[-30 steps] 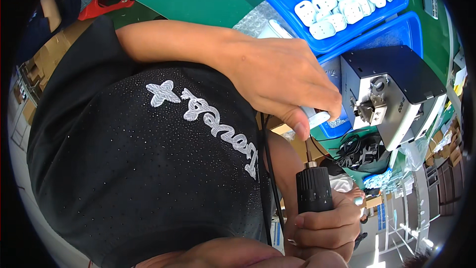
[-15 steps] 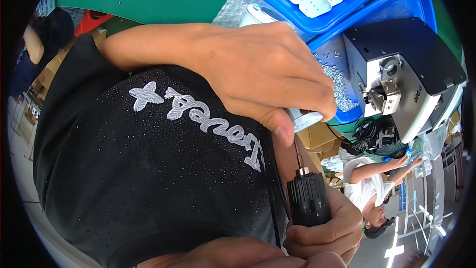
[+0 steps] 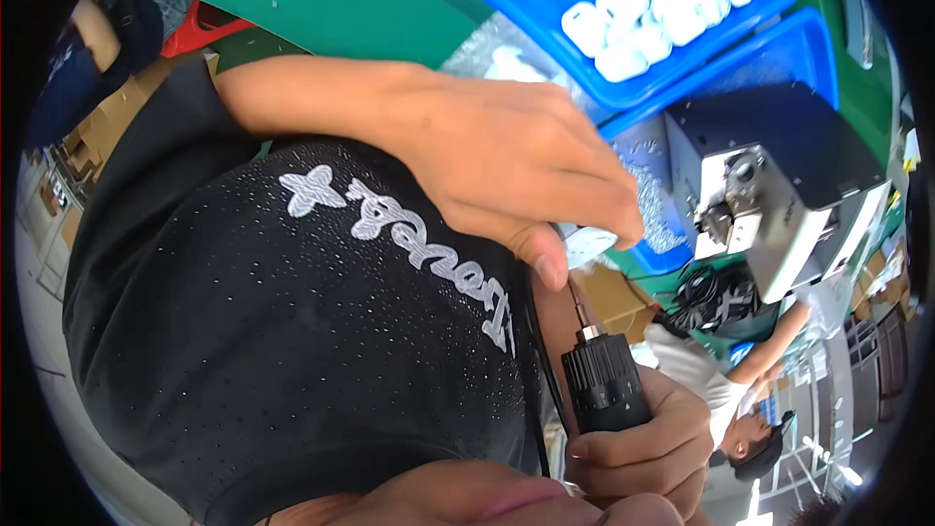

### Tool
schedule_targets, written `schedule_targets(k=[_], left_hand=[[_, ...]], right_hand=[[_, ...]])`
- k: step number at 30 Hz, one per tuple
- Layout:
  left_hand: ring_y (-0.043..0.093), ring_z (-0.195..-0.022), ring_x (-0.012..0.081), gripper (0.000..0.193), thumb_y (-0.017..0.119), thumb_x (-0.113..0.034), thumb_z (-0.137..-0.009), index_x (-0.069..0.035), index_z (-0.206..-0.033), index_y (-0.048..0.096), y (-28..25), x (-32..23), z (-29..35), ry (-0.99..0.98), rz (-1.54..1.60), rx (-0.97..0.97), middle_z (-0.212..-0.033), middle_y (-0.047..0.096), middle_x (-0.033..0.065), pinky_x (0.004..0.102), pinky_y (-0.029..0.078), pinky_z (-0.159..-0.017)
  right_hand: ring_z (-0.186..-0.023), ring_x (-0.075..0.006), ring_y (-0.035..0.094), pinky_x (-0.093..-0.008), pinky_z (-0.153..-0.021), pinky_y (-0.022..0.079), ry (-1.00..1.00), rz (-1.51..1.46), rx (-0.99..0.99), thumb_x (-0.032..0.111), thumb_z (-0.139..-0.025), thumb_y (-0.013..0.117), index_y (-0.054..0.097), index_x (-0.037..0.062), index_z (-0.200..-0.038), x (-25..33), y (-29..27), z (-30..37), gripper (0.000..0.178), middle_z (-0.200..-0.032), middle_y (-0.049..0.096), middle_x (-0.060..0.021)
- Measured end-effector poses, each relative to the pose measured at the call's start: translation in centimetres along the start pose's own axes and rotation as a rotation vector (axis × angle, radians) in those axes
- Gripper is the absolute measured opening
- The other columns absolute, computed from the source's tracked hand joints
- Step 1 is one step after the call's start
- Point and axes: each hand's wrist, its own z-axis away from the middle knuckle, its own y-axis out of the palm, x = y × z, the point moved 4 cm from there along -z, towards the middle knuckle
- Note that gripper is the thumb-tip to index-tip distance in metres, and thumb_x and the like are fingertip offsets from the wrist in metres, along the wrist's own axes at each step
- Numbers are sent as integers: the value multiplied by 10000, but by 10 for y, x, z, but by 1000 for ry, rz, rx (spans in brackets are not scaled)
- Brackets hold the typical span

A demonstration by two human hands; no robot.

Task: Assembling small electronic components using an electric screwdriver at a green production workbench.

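Observation:
Curled fingers and thumb of my left hand (image 3: 531, 161) pinch a small white plastic part (image 3: 589, 245), mostly hidden by the hand. Just below it my right hand (image 3: 648, 443) wraps around a black electric screwdriver (image 3: 606, 385) with a ribbed collar. Its thin metal bit (image 3: 580, 312) points up at the part, next to my left thumb. Whether the bit touches the part, I cannot tell. The rear of the screwdriver is hidden in my right hand.
A blue tray (image 3: 545, 5) of white plastic parts (image 3: 672, 5) stands beyond my left hand. A blue bin of small screws (image 3: 648, 200) is beside a black and silver machine (image 3: 779, 185). Farther right are cables (image 3: 716, 297), a cardboard box (image 3: 614, 302) and a person in white (image 3: 711, 380).
The view has shifted, so the trays and machine sit lower in the picture. My hands keep the same grips, the bit still pointing at the white part. The other person's arm has moved.

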Motion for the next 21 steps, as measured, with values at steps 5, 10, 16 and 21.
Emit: schedule_targets(k=[5,10,16,21], left_hand=[[607,-693,267,590,548,-518,-949,49,-1104,602,-77,-46,-31,128,-223,213,-942,637,137,362,494,-577],[640,-839,346,398,733,-159,-813,-40,-1169,603,-218,18,-103,268,-895,102,-950,665,147,434,501,-769],[652,-921,346,373,751,-193,-768,-65,-1100,638,-312,155,-154,-73,-1379,479,-940,678,152,452,482,-804],[425,-1354,240,590,629,-476,-910,-168,-1391,481,-298,146,-147,-44,-1490,136,-1324,568,71,523,164,-1180]], right_hand=[[-444,-133,590,-260,-469,520,74,63,-266,176,-871,646,521,23,-1012,1,-9,-14,243,-573,558,-38],[-534,-140,553,-280,-528,461,876,1138,-601,208,-845,762,384,7,-1391,-62,-2,-19,695,-767,624,-83],[-821,-438,674,-459,-755,519,1130,1671,279,215,-743,824,416,11,-1325,-180,-20,-3,739,-875,686,-252],[-924,-478,647,-519,-787,512,1061,1843,354,202,-785,787,426,-6,-1312,-209,-33,13,671,-1105,639,-280]])
